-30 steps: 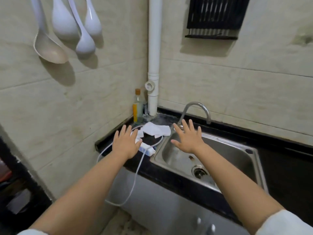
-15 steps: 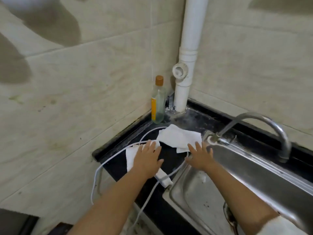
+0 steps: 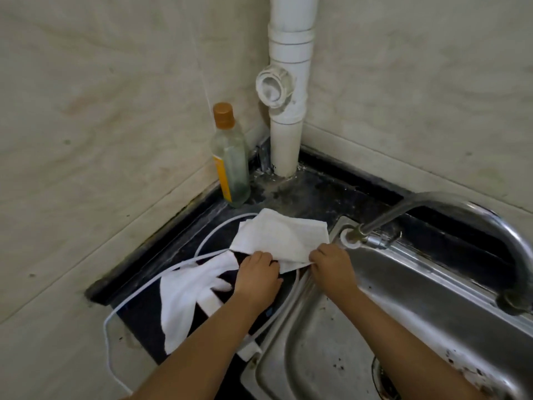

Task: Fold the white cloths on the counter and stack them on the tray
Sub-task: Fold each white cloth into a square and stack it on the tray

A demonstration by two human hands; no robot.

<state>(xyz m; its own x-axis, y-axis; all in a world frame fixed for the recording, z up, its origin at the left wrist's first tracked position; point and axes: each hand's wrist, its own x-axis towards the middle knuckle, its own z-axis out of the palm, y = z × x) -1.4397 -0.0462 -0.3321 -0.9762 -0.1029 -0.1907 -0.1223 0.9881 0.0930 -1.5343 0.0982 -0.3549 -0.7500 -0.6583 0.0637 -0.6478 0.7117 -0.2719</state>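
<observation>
A white cloth (image 3: 284, 236) lies on the black counter (image 3: 311, 197) in the corner, just left of the sink. My left hand (image 3: 256, 277) grips its near left edge and my right hand (image 3: 331, 265) pinches its near right corner. A second white cloth (image 3: 187, 295) lies crumpled on the counter nearer to me, to the left of my left forearm. No tray is in view.
A steel sink (image 3: 403, 327) with a curved tap (image 3: 450, 223) fills the right side. A glass bottle (image 3: 229, 157) with an orange cap and a white drain pipe (image 3: 288, 90) stand in the wall corner. A white cable (image 3: 138, 295) loops over the counter and its edge.
The view has closed in on the corner. Both hands moved forward from hovering with spread fingers and closed on the near edge of the far cloth.
</observation>
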